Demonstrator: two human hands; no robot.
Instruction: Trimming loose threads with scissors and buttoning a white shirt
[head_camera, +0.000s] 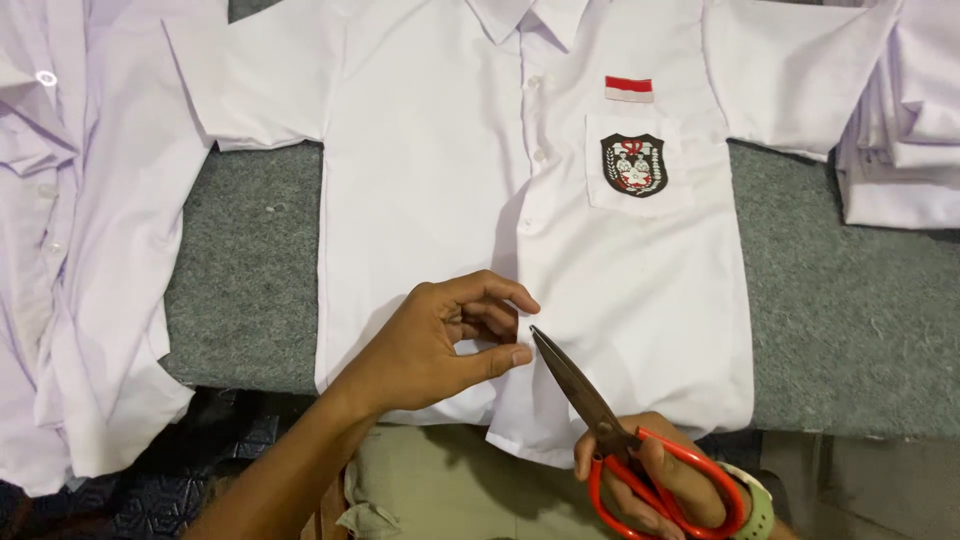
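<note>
Left hand: my left hand (450, 345) is nearly closed, thumb and forefinger pinching something very small at the front placket of the white shirt (530, 230); I cannot tell whether it is a loose thread or a fold of cloth.
Right hand: my right hand (665, 480) is curled through the red handles of the scissors (610, 430), gripping them firmly, blades almost together, tips pointing at the pinch.
Doing it well: I judge that the pinch should stay taut and lifted off the cloth, and the blade tips come in flat and close, so only what I pinch is cut and not the placket.
Shirt, look: white, short-sleeved, buttoned, lying face up; chest pocket with a dark shield-shaped badge (633, 164), a small red and white strip above it.
Shirt, place: spread across the middle of the grey felt tabletop (850, 310), hem hanging over the near edge.
Around: other white shirts lie at the left edge (80, 250) and stacked at the far right corner (900, 120).
</note>
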